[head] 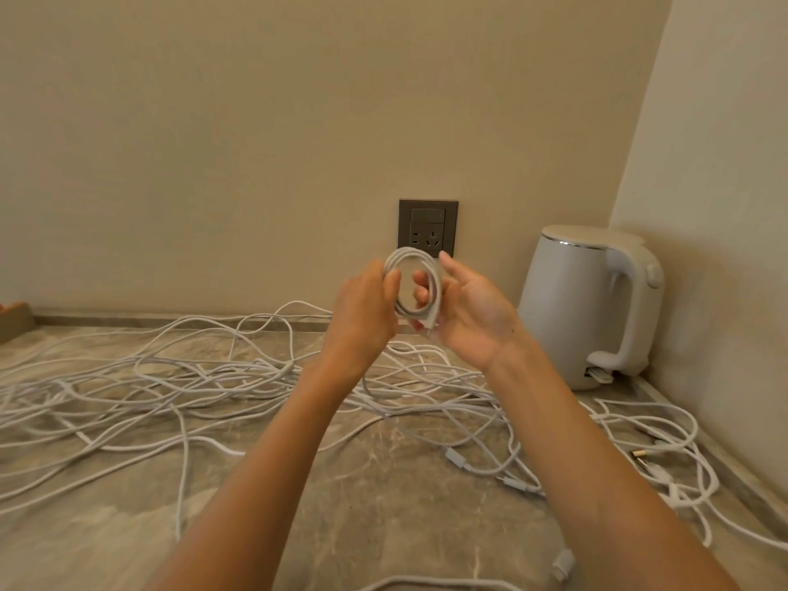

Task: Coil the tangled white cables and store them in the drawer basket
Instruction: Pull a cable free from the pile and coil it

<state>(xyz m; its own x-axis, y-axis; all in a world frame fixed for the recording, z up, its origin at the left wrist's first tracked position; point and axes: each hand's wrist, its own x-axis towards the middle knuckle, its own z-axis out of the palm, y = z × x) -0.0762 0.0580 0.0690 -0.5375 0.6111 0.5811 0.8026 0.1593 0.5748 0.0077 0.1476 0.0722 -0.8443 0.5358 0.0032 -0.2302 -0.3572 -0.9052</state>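
A small round coil of white cable (430, 273) is held up in front of the wall socket, between both hands. My left hand (362, 311) grips the coil's left side with curled fingers. My right hand (469, 313) holds its right side, fingers through the loop and index finger raised. The cable's end plug hangs at the coil's bottom. A big tangle of white cables (204, 377) sprawls over the marble counter (371, 505) below. No drawer basket is in view.
A white electric kettle (584, 305) stands at the back right corner by the side wall. A dark wall socket (427, 228) sits behind the coil. More cables and plugs (656, 462) lie at the right. A brown box edge (15, 319) shows at far left.
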